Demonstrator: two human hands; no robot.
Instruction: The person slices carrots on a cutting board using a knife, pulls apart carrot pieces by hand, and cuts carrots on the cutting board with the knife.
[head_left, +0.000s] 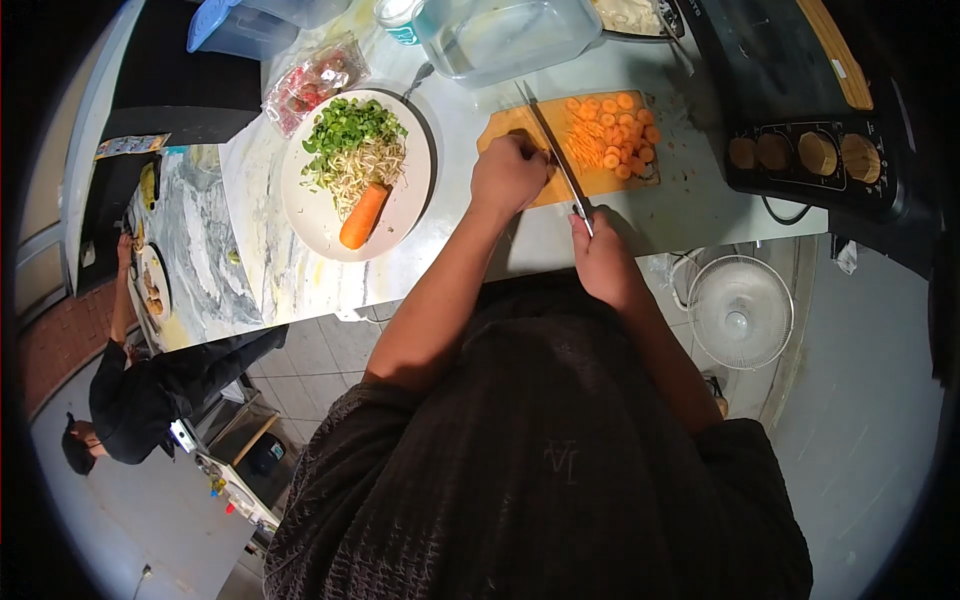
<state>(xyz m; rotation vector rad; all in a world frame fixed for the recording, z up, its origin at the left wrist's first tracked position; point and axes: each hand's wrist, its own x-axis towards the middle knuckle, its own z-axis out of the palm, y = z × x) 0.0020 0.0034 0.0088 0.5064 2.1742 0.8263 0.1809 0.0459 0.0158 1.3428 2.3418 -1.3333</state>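
My right hand (603, 258) is wrapped round the handle of a knife (562, 158), whose blade points away from me over an orange cutting board (502, 126). My left hand (511, 175) rests on the board just left of the blade, fingers curled; what they hold, if anything, is hidden. Right of the blade lie carrot slices and thin strips (612, 135). On the left, a round plate (310, 222) bears chopped greens (350, 130), bean sprouts (350, 178) and a peeled carrot piece (364, 216).
Behind the board stands a clear plastic container (500, 40). A plastic bag (318, 82) lies behind the plate. The stove (815, 155) is at the right, a white fan (740, 312) below the counter. Another person (145, 400) is at the far left counter.
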